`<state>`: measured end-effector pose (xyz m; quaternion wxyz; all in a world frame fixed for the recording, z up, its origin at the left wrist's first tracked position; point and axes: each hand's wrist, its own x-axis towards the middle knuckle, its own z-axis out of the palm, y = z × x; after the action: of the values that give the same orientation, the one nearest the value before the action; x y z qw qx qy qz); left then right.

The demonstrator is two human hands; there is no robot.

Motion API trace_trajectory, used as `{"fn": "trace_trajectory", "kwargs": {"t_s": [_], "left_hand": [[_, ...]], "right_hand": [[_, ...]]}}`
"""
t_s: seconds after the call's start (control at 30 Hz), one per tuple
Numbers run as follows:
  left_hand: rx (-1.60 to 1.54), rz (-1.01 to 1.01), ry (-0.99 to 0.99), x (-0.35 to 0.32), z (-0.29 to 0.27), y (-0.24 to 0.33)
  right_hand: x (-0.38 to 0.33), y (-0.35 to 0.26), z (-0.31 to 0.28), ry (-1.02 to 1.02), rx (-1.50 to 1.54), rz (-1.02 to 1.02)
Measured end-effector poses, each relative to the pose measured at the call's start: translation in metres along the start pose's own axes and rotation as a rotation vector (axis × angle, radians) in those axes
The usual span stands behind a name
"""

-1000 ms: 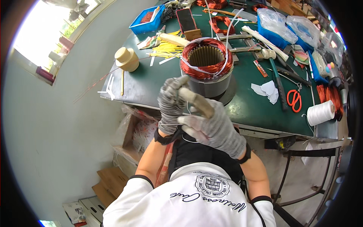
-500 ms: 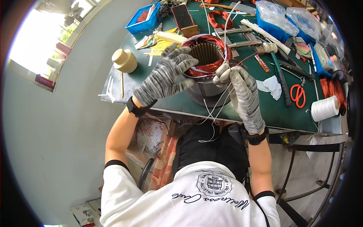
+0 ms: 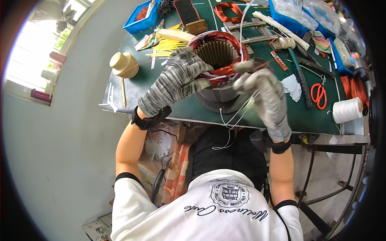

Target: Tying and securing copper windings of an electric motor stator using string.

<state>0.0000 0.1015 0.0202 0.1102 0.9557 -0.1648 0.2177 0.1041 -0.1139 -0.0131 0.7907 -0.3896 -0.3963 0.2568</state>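
Observation:
A motor stator point(image 3: 219, 96) stands upright near the table's front edge, its slotted bore facing up. Red-brown copper windings point(image 3: 240, 43) ring its top. My left hand point(image 3: 177, 76), in a grey striped knit glove, grips the winding's left side, fingers on top and thumb lower down. At the stator's right, my gloved right hand point(image 3: 267, 96) is smeared by motion, its fingers curled. A thin white cord point(image 3: 229, 127) runs from that hand down past the stator and hangs over the table edge. Exactly how the fingers hold the cord is blurred.
Right of the stator lie a green-handled hammer point(image 3: 295, 66), red-handled scissors point(image 3: 319, 96) and a white thread spool point(image 3: 347, 110). A cream cone-shaped spool point(image 3: 124, 65) stands left. Behind are yellow strips point(image 3: 167, 43), a phone on a stand point(image 3: 187, 14) and blue bins point(image 3: 138, 26).
My right hand has moved slightly right and down from the winding's front edge, blurring. My left hand has closed in on the winding's left side, its fingers less spread.

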Motion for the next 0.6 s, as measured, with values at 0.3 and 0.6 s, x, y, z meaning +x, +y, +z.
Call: {"fn": "trace_trajectory", "kwargs": {"t_s": [0.3, 0.6], "left_hand": [[0.091, -0.035, -0.003, 0.004, 0.0, 0.014], [0.002, -0.15, -0.067, 0.009, 0.006, 0.016]], "right_hand": [[0.004, 0.01, -0.009, 0.014, 0.014, -0.012], [-0.009, -0.005, -0.015, 0.098, -0.255, 0.044]]}}
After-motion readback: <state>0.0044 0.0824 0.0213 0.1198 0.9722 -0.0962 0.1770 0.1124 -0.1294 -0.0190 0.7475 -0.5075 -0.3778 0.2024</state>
